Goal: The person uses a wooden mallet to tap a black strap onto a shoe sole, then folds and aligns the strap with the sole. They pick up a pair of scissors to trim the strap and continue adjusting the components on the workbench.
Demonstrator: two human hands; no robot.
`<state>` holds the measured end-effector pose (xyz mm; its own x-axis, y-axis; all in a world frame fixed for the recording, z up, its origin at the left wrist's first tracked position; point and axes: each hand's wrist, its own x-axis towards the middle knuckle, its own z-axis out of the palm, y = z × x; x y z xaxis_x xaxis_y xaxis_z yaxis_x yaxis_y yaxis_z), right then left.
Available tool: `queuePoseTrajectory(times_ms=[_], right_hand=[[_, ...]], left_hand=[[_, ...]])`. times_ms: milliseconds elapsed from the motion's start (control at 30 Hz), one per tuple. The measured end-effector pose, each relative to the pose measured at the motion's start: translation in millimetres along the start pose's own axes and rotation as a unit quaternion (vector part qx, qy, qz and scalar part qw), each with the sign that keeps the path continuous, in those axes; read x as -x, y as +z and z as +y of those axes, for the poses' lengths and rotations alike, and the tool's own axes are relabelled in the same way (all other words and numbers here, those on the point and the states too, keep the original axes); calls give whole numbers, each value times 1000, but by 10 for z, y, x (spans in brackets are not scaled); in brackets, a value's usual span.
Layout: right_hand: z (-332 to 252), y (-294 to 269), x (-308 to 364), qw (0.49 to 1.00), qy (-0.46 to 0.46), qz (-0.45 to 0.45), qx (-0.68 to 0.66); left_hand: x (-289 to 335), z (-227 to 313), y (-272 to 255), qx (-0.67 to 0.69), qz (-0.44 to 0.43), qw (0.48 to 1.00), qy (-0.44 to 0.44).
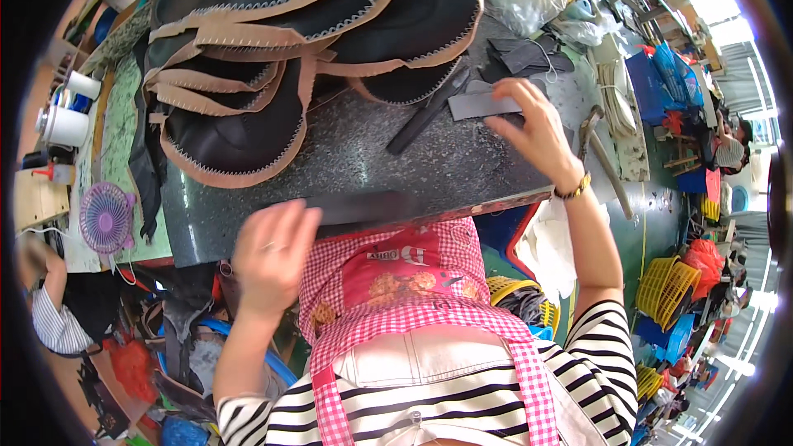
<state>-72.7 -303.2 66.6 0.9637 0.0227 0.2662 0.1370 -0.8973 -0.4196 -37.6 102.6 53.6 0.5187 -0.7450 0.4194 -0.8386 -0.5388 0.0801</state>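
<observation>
While left fingers [289, 227] grip black strip [355, 208], right fingers [529, 97] parted, over grey strip [477, 106]

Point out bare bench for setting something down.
The biggest bare patch of the bench lies between the tan-edged black pieces, the long black piece and the dark strip near the front edge. A smaller one is at the left front corner, beside the left hand. Crowded: around the right hand, with the grey strip and flat black pieces.

strip [355, 208]: black | flat piece [481, 106]: grey | stitched pieces [239, 128]: black, tan edges | apron [395, 277]: pink-white gingham | sleeve [599, 348]: black-white stripes
</observation>
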Motion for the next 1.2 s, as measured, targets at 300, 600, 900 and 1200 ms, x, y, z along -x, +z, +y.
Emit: queuePoseTrajectory(times_ms=[300, 600, 900, 1200], right_hand=[[430, 80, 11, 989, -116, 19, 91], [855, -140, -73, 910, 168, 307, -224], [-138, -408, 104, 931, 245, -23, -269], [-1136, 677, -348, 891, 48, -326, -314]], left_hand=[[552, -279, -300, -84, -14, 978, -189], [-1113, 372, 830, 6, -79, 997, 20], [-83, -20, 303, 17, -63, 998, 17], [151, 560, 463, -28, -25, 992, -120]])
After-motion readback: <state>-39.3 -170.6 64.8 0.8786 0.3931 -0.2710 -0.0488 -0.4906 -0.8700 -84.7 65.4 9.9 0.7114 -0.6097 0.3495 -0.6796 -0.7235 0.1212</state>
